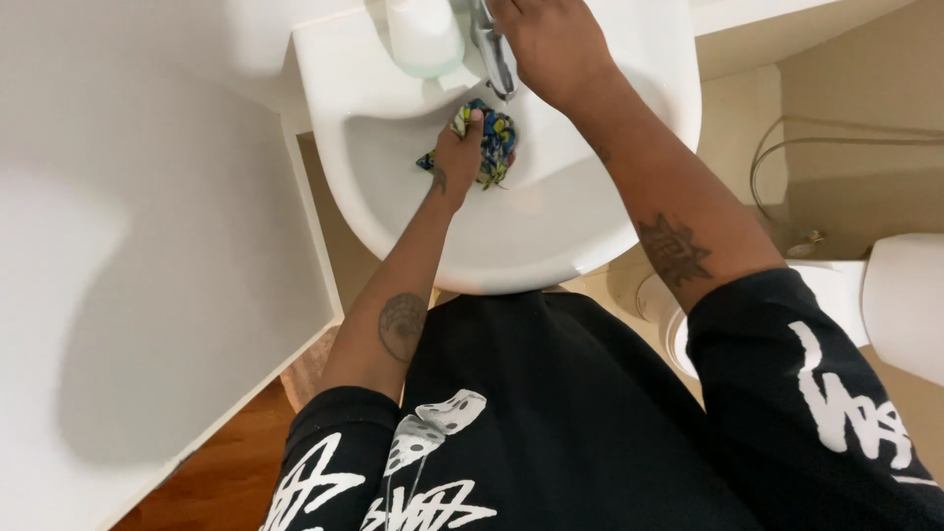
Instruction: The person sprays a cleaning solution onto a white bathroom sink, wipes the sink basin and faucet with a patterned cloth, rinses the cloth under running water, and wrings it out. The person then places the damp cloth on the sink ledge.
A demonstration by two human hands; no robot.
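The fingers (pixel 470 126) of the left hand (pixel 459 152) are curled tightly around a crumpled patterned cloth (pixel 495 143), blue, yellow and green, with the thumb pressed against its upper edge. The cloth is held low inside the bowl of the white washbasin (pixel 551 236), directly under the spout of the chrome tap (pixel 495 54). The right hand (pixel 551 44) is laid over the top of the tap, at the back of the basin; its fingers are hidden beyond the top edge of the view, so whether they are spread or closed cannot be told. A white soap bottle (pixel 425 34) is seen standing on the basin rim just to the left of the tap. Black sleeves with white print are worn on both arms.
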